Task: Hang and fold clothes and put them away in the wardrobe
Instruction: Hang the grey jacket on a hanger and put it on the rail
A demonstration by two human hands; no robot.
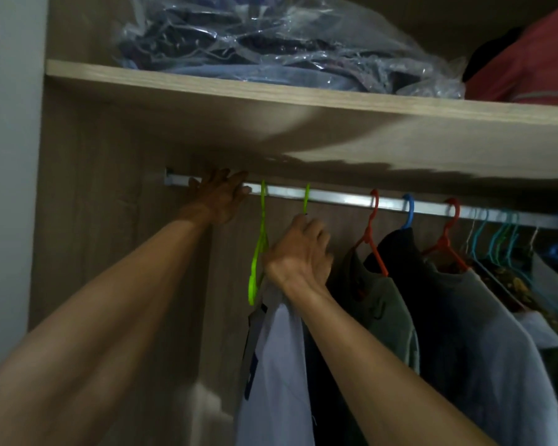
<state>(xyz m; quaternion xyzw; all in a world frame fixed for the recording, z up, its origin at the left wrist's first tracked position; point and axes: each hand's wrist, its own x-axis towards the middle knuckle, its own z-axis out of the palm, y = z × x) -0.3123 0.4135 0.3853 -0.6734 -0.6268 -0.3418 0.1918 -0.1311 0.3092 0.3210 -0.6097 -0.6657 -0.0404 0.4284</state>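
Rail (pixel 335 199): several garments hung. Right hand (pixel 298 252) grips green hanger (pixel 306 197) with pale shirt (pixel 277 365). Left hand (pixel 218 196), fingers straight, rests on rail; folding not shown.

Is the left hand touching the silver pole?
Touching. The head view shows the left hand resting on the silver pole, with its fingers lying over the bar near the pole's left end.

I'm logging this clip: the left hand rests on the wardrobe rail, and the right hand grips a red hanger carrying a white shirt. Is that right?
Not quite. The head view shows the right hand gripping a green hanger, not a red one. The rest stands: the left hand rests on the wardrobe rail, and a white shirt hangs below the right hand.
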